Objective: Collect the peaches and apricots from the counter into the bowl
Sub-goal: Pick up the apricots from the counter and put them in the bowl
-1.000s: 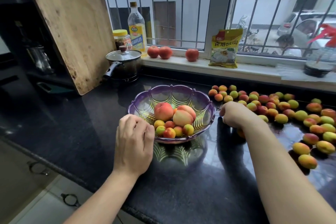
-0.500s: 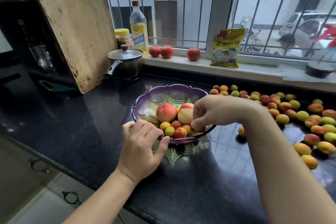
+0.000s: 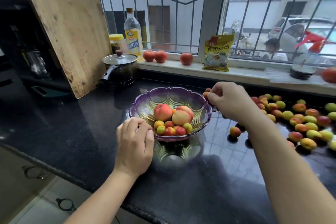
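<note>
Apricots (image 3: 298, 123) lie loose on the surface (image 3: 91, 132) right of the bowl (image 3: 200, 104). Your right hand (image 3: 229, 102) pinches one (image 3: 205, 95) at the rim; your left hand (image 3: 134, 142) curls against the near rim, grip unclear. Your forearm could roll fruit away.

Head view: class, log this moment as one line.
left hand: holds bowl rim | right hand: pinches apricot beside rim | bowl: part filled | counter: many fruit left
</note>
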Tool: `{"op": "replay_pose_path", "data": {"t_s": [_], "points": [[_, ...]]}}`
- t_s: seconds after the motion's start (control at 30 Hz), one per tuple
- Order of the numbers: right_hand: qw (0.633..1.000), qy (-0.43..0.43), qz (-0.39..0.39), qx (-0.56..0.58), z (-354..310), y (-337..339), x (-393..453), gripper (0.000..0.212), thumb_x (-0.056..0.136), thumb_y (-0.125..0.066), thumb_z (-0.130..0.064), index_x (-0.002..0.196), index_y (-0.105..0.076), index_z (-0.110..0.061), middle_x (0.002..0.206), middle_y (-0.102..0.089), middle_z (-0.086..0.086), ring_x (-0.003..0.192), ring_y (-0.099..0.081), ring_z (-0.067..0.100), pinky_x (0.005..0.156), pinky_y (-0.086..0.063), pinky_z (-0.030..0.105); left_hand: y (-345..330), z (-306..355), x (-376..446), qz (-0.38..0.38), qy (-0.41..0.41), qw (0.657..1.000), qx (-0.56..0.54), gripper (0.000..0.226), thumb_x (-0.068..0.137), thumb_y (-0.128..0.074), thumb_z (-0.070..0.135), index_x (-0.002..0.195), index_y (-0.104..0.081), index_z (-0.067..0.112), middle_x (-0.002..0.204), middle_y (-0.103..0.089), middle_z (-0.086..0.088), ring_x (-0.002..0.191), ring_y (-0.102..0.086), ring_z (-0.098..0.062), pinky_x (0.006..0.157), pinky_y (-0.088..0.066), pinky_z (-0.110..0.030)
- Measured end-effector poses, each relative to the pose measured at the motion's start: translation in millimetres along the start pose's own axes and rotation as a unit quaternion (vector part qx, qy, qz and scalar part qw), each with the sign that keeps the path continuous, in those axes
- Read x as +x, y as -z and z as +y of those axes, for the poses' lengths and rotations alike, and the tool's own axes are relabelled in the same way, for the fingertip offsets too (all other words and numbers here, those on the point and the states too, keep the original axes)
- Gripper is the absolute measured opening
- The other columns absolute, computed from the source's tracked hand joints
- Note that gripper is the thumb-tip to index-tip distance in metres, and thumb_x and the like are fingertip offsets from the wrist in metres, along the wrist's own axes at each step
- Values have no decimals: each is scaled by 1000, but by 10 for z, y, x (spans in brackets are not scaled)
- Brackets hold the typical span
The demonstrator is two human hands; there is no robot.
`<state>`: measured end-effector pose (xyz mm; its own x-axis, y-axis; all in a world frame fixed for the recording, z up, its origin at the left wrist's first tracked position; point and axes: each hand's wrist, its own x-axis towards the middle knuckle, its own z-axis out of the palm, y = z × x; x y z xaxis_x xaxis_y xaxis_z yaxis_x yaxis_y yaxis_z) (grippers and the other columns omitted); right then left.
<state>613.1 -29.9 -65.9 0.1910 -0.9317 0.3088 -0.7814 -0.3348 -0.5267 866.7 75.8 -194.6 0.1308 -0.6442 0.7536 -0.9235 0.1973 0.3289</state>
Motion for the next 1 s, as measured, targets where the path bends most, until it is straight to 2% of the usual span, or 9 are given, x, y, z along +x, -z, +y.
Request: {"op": "replay_pose_path", "data": {"t_s": [0.17,0.27,0.43,0.5,0.67,0.73,0.83,0.9,1.0], "points": [[989,-40,130,-58,652,-377,-581,11,95,-59,-15,94,-69,-16,95,-67,5,90,-60,26,75,-47,36,-17,-24,41,63,128,990,1,25,98,-49,18,102,-70,4,122,-61,-18,115,-54,-41,98,-40,-56],[986,-45,147,-67,865,-518,-667,23,94,-60,-11,114,-70,-13,115,-67,9,110,-55,28,96,-45,39,8,20,63,75,171,982,-11,29,98,-51,17,115,-70,2,131,-57,-22,121,-51,-46,103,-38,-56],[992,-59,24,-111,918,-719,-620,44,95,-57,-21,139,-57,-17,140,-53,7,129,-40,29,109,-36,42,9,220,-127,-42,-129,991,-2,39,101,-52,30,131,-69,13,132,-61,-8,129,-52,-33,113,-31,-46],[989,-72,6,-129,946,-763,-617,46,94,-58,-17,140,-55,-18,141,-50,7,128,-41,30,106,-38,41,-67,313,-165,-80,-156,985,2,42,101,-53,34,135,-67,15,129,-62,-2,126,-55,-29,115,-29,-43],[989,-75,39,-119,947,-705,-602,39,93,-61,-9,131,-62,-16,126,-58,9,115,-56,30,79,-40,32,-148,343,-156,-38,-169,985,-7,23,97,-65,25,117,-74,18,105,-68,5,101,-61,-24,98,-42,-45],[991,-43,117,-43,871,-599,-618,35,94,-68,-18,128,-64,-14,118,-65,7,107,-62,26,80,-40,26,-153,327,-178,-43,-181,982,-24,16,95,-70,18,110,-75,19,99,-68,8,94,-63,-24,92,-45,-46],[974,25,196,110,616,-386,-651,24,94,-70,-32,115,-68,-21,99,-70,-9,89,-64,2,77,-44,8,-155,321,-191,-47,-181,982,-31,17,94,-71,14,110,-75,19,97,-68,8,92,-63,-25,88,-46,-47],[972,56,173,146,425,-330,-656,18,95,-67,-40,109,-67,-29,95,-67,-17,89,-62,-3,72,-44,6,-144,332,-180,-42,-177,983,-39,18,92,-71,13,109,-75,19,97,-68,8,91,-63,-25,86,-47,-48],[993,68,63,76,226,-437,-629,21,95,-59,-50,103,-67,-32,95,-64,-12,92,-56,2,75,-44,17,-127,351,-175,-48,-183,981,-46,20,89,-74,10,108,-77,17,95,-69,6,88,-64,-28,83,-49,-50]]}}
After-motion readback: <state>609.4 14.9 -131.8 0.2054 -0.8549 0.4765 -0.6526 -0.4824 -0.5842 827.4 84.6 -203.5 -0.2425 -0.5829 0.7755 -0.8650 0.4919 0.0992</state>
